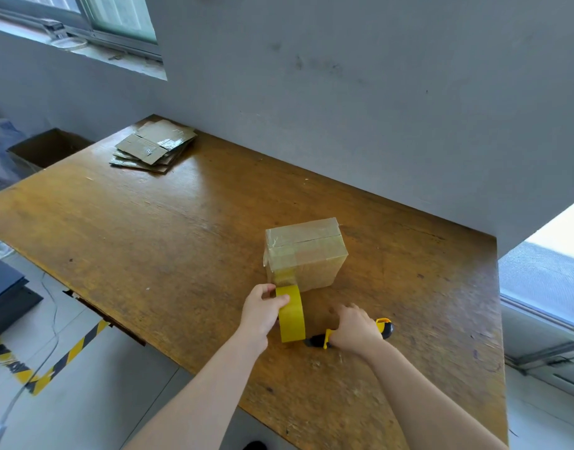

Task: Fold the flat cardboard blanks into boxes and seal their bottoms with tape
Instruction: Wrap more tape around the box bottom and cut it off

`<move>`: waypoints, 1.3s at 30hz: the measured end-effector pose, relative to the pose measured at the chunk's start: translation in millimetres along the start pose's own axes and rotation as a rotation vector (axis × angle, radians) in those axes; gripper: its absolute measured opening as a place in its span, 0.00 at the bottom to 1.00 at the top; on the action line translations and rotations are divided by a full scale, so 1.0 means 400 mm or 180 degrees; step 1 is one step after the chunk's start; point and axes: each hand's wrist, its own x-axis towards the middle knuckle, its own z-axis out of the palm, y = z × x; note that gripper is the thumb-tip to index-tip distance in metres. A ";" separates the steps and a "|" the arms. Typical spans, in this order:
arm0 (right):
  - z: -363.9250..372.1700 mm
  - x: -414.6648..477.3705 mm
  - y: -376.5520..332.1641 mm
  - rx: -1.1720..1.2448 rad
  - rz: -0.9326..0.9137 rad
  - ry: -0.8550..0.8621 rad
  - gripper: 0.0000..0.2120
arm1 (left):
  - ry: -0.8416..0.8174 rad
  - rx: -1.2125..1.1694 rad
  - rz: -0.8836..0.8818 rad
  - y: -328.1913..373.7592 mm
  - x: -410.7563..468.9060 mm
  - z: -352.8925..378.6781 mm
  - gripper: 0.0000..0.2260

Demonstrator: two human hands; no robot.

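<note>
Left hand (262, 315) grips tape (293, 323), right hand (355, 328) grips knife (384, 327)

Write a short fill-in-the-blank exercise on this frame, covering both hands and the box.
1. The tape roll is gripped by the ____ hand.
2. The right hand lies over the utility knife, whose body is black and ____.
3. The box on the table is joined to the roll by a stretched strip of ____.

Missing words: left; yellow; tape.
</note>
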 end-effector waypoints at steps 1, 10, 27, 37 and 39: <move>0.012 -0.005 0.016 -0.0366 0.0038 -0.0077 0.28 | 0.0018 -0.0043 0.0019 0.000 0.000 -0.001 0.10; 0.040 -0.034 0.068 0.0181 -0.0307 0.0642 0.16 | 0.0071 -0.0222 0.0026 0.011 0.005 0.001 0.10; -0.091 -0.054 -0.087 -0.0127 -0.1596 0.0926 0.15 | 0.0276 -0.0353 0.0236 0.030 0.017 -0.005 0.05; -0.160 -0.029 -0.164 -0.1300 -0.1121 0.0551 0.20 | 0.0267 -0.0420 0.0126 0.021 0.023 -0.006 0.07; -0.168 -0.027 -0.174 -0.1389 -0.1107 0.0516 0.20 | 0.0284 -0.0412 0.0110 0.025 0.023 -0.007 0.07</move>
